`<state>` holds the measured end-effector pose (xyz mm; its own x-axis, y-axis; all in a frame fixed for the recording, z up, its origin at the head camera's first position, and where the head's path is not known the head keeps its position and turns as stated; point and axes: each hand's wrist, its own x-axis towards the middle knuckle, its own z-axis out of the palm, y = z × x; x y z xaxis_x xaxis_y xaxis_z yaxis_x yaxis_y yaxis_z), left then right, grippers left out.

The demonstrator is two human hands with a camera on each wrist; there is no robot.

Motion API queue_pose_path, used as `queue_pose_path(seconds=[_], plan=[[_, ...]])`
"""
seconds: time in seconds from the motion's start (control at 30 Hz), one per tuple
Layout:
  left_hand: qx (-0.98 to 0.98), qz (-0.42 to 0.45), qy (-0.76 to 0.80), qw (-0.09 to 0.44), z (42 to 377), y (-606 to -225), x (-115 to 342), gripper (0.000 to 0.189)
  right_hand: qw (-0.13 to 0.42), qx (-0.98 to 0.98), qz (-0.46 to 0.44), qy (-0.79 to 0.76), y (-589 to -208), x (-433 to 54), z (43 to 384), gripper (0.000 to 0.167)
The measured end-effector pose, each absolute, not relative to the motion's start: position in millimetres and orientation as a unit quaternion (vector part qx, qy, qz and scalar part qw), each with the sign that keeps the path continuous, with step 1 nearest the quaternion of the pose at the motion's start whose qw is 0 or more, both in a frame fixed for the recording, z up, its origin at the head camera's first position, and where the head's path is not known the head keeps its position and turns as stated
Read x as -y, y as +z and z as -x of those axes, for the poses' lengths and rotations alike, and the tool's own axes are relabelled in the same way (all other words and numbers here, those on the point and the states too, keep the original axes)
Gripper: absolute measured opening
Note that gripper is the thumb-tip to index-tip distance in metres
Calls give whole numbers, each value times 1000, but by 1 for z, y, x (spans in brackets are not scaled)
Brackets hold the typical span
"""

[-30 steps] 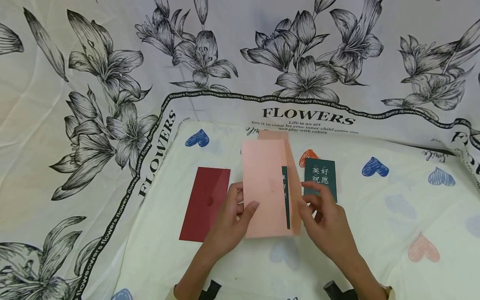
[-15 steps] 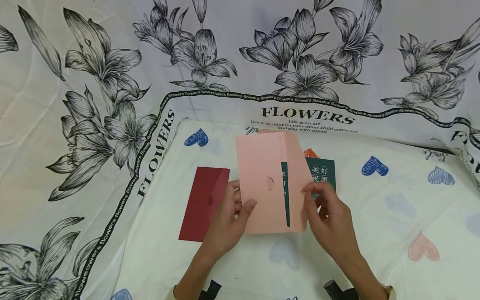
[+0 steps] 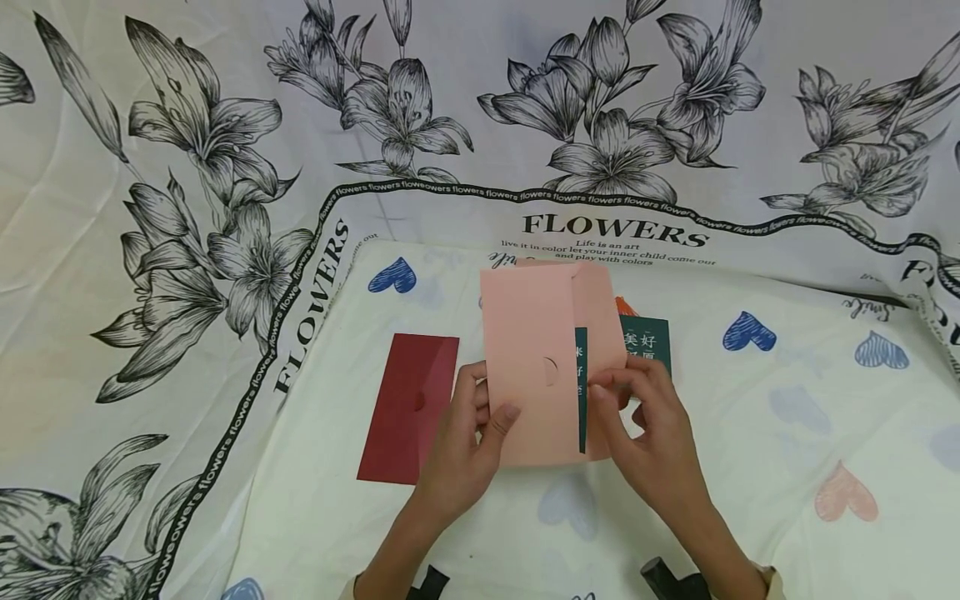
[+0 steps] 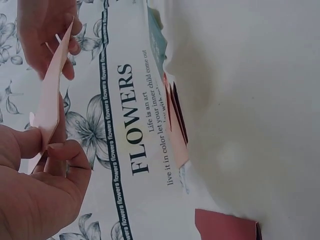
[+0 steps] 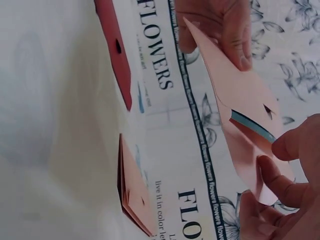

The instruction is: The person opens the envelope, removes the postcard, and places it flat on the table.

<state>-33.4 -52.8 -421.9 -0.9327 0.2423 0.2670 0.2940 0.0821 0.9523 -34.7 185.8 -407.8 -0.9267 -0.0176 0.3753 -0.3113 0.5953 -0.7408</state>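
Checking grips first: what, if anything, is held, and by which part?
The left hand holds the pink envelope by its left edge, lower half. The right hand is at the green card inside; what it pinches, if anything, cannot be told.

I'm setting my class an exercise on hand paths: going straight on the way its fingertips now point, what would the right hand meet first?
Most likely the green card peeking out of the pink envelope, just ahead of the right hand; depth is unclear, so they may already touch.

The pink envelope (image 3: pixel 528 325) partly hides a green card (image 3: pixel 649 332).
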Motion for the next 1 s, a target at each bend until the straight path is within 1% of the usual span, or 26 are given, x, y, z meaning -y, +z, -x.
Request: queue_pose_path(seconds=[0.3, 0.57, 1.0], plan=[[747, 182, -639, 11, 30, -422, 48, 41, 153, 877, -85, 448, -408, -186, 36, 2], [737, 170, -654, -29, 30, -422, 46, 44, 151, 876, -86, 451, -407, -188, 36, 4], [739, 178, -649, -33, 33, -424, 49, 45, 148, 884, -72, 437, -408, -191, 36, 4]])
